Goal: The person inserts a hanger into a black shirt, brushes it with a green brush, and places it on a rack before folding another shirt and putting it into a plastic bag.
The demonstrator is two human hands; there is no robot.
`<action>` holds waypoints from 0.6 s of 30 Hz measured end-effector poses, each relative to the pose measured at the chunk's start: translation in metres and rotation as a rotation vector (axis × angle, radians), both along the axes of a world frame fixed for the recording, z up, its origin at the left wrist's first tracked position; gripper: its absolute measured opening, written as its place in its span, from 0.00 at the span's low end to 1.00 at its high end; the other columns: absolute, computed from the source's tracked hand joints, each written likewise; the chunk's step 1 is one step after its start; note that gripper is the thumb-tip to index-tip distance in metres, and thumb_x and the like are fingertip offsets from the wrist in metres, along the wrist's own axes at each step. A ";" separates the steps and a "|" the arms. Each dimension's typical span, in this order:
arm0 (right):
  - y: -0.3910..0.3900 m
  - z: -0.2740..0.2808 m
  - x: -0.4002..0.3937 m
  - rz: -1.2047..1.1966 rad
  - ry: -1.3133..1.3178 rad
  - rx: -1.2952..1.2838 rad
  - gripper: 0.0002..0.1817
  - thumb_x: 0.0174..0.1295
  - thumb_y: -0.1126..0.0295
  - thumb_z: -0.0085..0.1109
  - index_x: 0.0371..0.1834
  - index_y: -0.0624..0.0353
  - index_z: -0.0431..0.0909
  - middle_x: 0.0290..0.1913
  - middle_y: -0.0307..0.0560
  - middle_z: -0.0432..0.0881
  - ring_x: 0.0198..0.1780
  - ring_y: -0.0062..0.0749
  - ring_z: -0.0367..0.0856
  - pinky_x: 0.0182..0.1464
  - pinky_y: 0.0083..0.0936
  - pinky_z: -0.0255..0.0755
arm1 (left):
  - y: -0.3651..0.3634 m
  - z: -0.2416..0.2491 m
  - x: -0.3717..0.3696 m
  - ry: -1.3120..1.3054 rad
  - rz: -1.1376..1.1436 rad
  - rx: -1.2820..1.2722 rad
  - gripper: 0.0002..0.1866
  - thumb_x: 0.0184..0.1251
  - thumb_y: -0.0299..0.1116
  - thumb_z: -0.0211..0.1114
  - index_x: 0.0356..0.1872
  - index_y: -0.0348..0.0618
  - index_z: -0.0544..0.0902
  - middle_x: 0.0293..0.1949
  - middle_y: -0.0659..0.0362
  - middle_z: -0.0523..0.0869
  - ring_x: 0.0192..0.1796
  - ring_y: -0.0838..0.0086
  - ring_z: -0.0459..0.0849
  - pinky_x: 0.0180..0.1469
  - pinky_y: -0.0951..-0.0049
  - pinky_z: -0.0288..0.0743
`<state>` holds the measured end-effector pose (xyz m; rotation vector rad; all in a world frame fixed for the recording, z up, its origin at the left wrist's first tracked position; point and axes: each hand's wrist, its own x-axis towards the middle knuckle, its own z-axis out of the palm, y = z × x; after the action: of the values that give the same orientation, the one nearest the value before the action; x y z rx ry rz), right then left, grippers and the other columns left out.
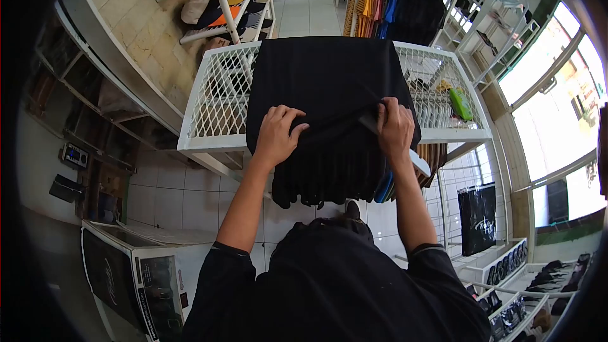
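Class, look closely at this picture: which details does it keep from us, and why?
All in the head view:
White mesh table: middle hidden by black cloth.
Right hand: palm turned away, facing the cloth.
Shoe: mostly behind the worn black shirt.
Green packet: any print too small.
Black bag: lettering too small.

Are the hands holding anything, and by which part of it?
The right hand seems to pinch the black cloth at its near right part; the left hand touches its near left part, grip unclear.
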<state>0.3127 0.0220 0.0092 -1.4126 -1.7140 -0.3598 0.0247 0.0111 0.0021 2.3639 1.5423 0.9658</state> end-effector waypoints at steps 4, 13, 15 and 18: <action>-0.004 0.006 0.016 0.135 -0.150 -0.069 0.13 0.56 0.71 0.72 0.43 0.53 0.80 0.35 0.44 0.81 0.37 0.44 0.82 0.46 0.40 0.76 | 0.003 -0.002 0.002 0.002 0.040 0.075 0.13 0.69 0.35 0.72 0.50 0.43 0.87 0.46 0.55 0.84 0.52 0.56 0.81 0.58 0.57 0.76; -0.017 0.015 0.057 -0.369 -0.228 -0.091 0.15 0.55 0.78 0.65 0.45 0.51 0.80 0.47 0.43 0.81 0.51 0.44 0.81 0.53 0.45 0.73 | 0.001 -0.006 0.005 0.013 0.105 0.088 0.12 0.71 0.38 0.71 0.51 0.45 0.87 0.45 0.56 0.83 0.52 0.60 0.81 0.58 0.58 0.75; -0.033 0.019 0.074 -0.449 -0.179 -0.144 0.17 0.53 0.79 0.65 0.47 0.50 0.81 0.50 0.43 0.82 0.54 0.45 0.81 0.55 0.44 0.73 | 0.001 -0.010 0.007 0.001 0.120 0.106 0.12 0.71 0.38 0.71 0.51 0.46 0.87 0.45 0.57 0.83 0.52 0.60 0.81 0.58 0.58 0.75; -0.060 0.019 0.095 -0.483 -0.163 -0.271 0.19 0.52 0.80 0.64 0.48 0.51 0.82 0.50 0.45 0.82 0.54 0.47 0.83 0.55 0.45 0.75 | 0.001 -0.013 0.012 -0.002 0.189 0.136 0.12 0.72 0.38 0.71 0.51 0.46 0.87 0.45 0.57 0.83 0.52 0.60 0.81 0.57 0.58 0.75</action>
<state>0.4075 -0.0380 0.0286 -2.0515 -1.5752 -0.5314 0.0368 0.0121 -0.0113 2.3355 1.7794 1.1462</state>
